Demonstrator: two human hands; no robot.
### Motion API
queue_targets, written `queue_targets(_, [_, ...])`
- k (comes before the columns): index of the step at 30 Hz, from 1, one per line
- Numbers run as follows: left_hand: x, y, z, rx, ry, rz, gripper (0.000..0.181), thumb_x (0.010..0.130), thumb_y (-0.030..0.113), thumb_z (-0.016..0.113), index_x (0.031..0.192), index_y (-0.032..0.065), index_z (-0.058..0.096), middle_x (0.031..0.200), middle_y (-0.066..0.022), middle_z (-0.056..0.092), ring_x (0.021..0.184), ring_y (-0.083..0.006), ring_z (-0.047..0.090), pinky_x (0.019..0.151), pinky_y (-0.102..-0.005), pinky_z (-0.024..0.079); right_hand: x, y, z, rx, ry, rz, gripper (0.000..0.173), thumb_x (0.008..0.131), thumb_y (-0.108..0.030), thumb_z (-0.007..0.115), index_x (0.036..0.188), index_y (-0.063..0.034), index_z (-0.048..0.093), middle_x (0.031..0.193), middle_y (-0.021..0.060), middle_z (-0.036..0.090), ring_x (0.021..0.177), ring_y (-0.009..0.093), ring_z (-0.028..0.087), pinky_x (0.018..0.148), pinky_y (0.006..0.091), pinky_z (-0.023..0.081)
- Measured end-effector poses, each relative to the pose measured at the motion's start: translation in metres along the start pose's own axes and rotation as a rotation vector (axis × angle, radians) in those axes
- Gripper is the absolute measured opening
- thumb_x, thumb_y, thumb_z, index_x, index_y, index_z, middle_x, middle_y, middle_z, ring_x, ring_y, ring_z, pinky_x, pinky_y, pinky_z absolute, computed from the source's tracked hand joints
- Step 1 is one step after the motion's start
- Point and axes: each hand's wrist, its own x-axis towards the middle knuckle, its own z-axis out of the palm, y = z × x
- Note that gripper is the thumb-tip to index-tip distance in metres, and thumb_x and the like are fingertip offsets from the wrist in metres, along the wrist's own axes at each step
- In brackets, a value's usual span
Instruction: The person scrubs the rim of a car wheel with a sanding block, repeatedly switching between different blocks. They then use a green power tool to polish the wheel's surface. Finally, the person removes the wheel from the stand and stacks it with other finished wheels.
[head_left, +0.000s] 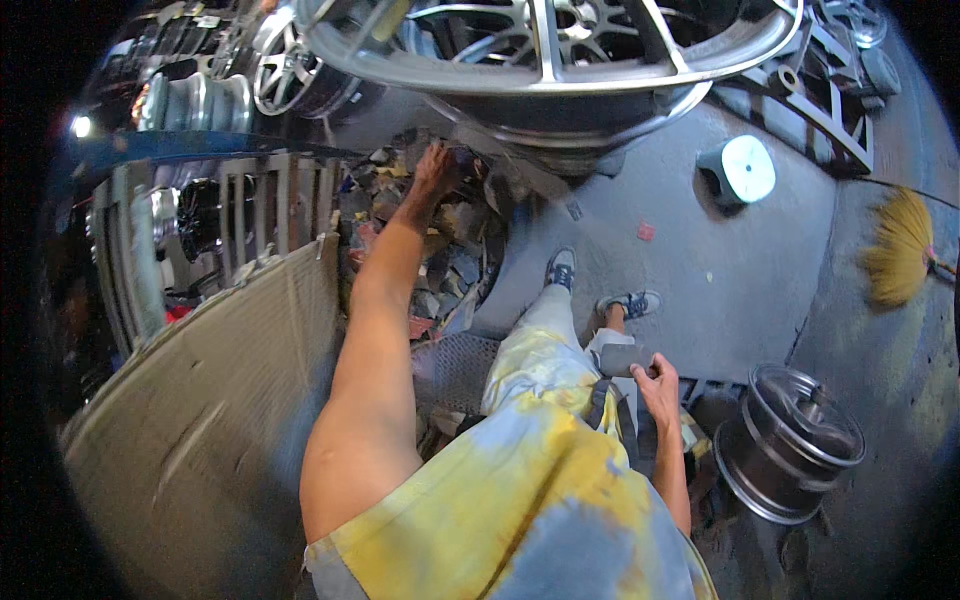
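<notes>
My left hand reaches down to a heap of worn sandpaper scraps on the left; its fingers are at a dark piece, and blur hides whether they grip it. At my right side, my right hand pinches a small grey sheet, seemingly sandpaper, between thumb and fingers. Ahead of me, a large spoked alloy wheel rim lies face up, raised above the floor.
A cardboard sheet stands at my left. More alloy rims are stacked at the back left. On the right are a white-topped stool, a straw broom, a metal frame and another wheel rim.
</notes>
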Motion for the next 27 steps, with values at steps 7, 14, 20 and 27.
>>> queue_targets(7, [-0.041, 0.116, -0.154, -0.216, 0.006, -0.311, 0.03, 0.087, 0.018, 0.066, 0.112, 0.0018, 0.062, 0.112, -0.0211, 0.062, 0.104, -0.0388, 0.061, 0.083, -0.0449, 0.052, 0.035, -0.044, -0.012, 0.276, 0.095, -0.215, 0.02, 0.083, -0.011, 0.072, 0.089, 0.0001, 0.055, 0.078, 0.0048, 0.054, 0.074, 0.012, 0.048, 0.065, 0.0291, 0.044])
queue_targets(14, [-0.025, 0.304, -0.287, -1.337, -0.103, -0.574, 0.045, 0.098, 0.04, 0.063, 0.078, -0.0001, 0.069, 0.073, -0.0053, 0.067, 0.069, -0.0092, 0.06, 0.062, -0.0283, 0.049, 0.027, -0.103, -0.069, 0.742, -0.064, -0.354, 0.024, 0.092, -0.015, 0.073, 0.105, -0.001, 0.059, 0.094, 0.0032, 0.061, 0.083, 0.011, 0.061, 0.07, 0.029, 0.056])
queue_targets(20, [0.02, 0.386, -0.365, -1.775, -0.301, -0.354, 0.037, 0.099, 0.037, 0.063, 0.087, 0.0027, 0.069, 0.086, -0.0034, 0.068, 0.075, -0.0088, 0.063, 0.068, -0.0239, 0.054, 0.004, -0.105, -0.131, 0.954, 0.042, -0.429, 0.024, 0.09, -0.013, 0.074, 0.106, -0.002, 0.061, 0.093, 0.006, 0.066, 0.081, 0.011, 0.065, 0.065, 0.0262, 0.057])
queue_targets(27, [0.058, 0.47, -0.406, -1.652, -0.461, -0.059, 0.014, 0.087, 0.016, 0.08, 0.084, 0.009, 0.068, 0.079, 0.0063, 0.064, 0.07, -0.0003, 0.056, 0.059, -0.0172, 0.043, -0.028, -0.065, -0.183, 0.991, 0.197, -0.403, 0.03, 0.092, -0.019, 0.073, 0.113, -0.001, 0.061, 0.095, 0.0078, 0.068, 0.091, 0.015, 0.068, 0.069, 0.0266, 0.058])
